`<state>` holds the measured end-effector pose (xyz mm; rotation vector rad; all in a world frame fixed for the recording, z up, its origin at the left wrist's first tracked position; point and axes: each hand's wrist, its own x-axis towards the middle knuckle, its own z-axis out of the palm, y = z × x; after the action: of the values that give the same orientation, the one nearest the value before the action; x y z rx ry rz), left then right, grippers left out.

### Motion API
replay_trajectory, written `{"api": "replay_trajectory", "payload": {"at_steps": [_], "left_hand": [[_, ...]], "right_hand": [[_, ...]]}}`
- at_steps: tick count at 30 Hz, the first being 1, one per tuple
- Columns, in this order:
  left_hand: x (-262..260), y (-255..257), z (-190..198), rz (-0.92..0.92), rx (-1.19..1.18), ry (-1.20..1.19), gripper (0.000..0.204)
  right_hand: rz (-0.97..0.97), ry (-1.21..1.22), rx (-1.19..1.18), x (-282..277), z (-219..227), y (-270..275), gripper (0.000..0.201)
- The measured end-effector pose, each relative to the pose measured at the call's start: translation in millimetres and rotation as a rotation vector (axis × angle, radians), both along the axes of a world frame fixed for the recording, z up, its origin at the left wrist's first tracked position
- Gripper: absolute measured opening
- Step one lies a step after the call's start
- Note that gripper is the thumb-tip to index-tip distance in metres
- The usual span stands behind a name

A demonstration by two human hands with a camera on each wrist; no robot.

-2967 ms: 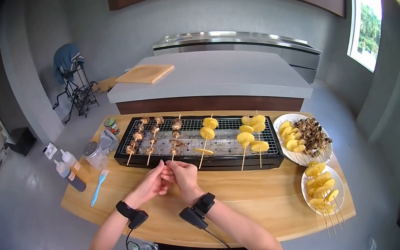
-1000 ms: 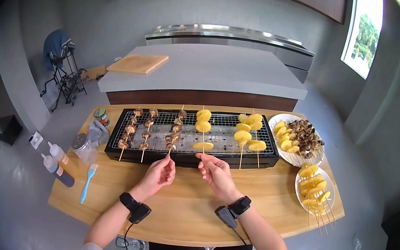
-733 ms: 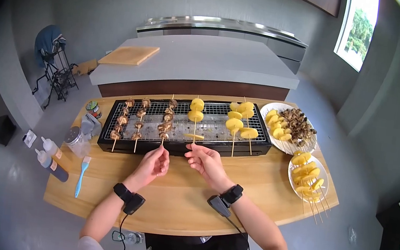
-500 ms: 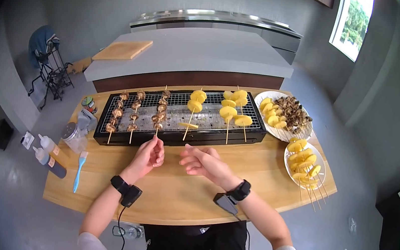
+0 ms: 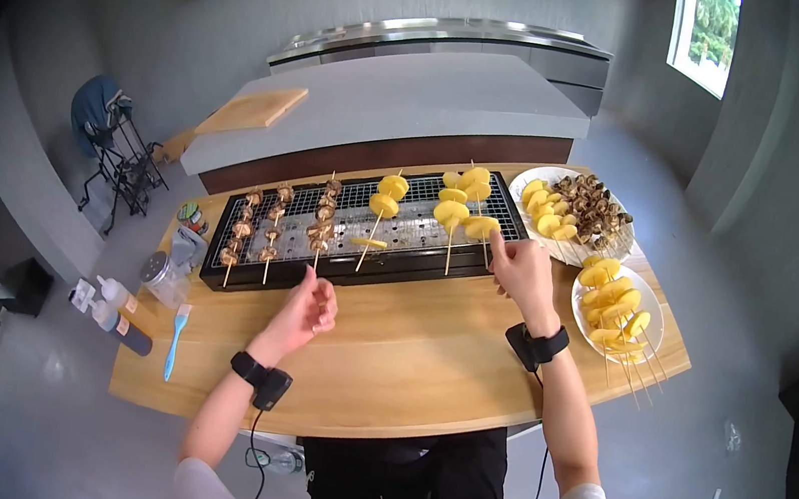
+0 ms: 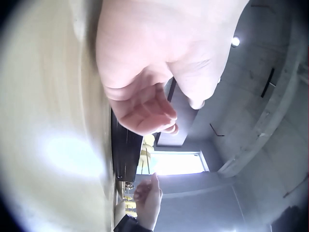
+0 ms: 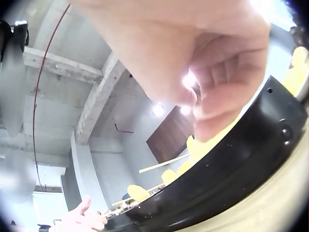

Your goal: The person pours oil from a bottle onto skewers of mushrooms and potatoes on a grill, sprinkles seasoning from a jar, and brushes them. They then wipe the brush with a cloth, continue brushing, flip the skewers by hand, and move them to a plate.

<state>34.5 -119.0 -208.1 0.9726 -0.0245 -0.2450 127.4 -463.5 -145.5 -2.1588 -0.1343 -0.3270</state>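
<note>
In the head view a black grill (image 5: 397, 267) bears mushroom skewers (image 5: 320, 231) on its left half and potato-slice skewers (image 5: 384, 205) on its right. My left hand (image 5: 298, 317) is just in front of the third mushroom skewer's stick, fingers loosely curled, thumb raised, holding nothing. My right hand (image 5: 525, 278) is at the lower stick of the rightmost potato skewer (image 5: 481, 227), beside its lowest slice. In the right wrist view the right fingers (image 7: 219, 104) are curled with the thumb close; they hide that stick, so a grip on it cannot be confirmed.
To the right are a plate (image 5: 574, 256) of mushrooms and potato slices and a plate (image 5: 576, 318) of potato skewers. At the left stand squeeze bottles (image 5: 132, 334), a lidded jar (image 5: 167, 288) and a small can (image 5: 190, 215); a blue brush (image 5: 174, 346) lies beside them.
My right hand has left the left potato skewer, whose stick now slants, and moved right to the rightmost one. My left hand has come off the third mushroom skewer's stick.
</note>
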Motion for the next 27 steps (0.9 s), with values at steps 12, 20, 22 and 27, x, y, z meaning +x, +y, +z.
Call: {"api": "replay_trajectory", "payload": {"at_steps": [12,20,22,27], "left_hand": [[12,-72,24,-0.157,0.177,0.119,0.064],[43,-156,45,-0.174,0.352,0.029,0.046],[53,-162,36,-0.136,0.335,0.025,0.041],[63,-173,26,-0.011,0.086,0.002,0.028]], "right_hand": [[0.407,0.427,0.52,10,-36,5,0.034],[0.445,0.538,0.898,11,-42,15,0.03],[0.409,0.498,0.95,15,-52,15,0.027],[0.334,0.392,1.031,14,-58,21,0.022]]}}
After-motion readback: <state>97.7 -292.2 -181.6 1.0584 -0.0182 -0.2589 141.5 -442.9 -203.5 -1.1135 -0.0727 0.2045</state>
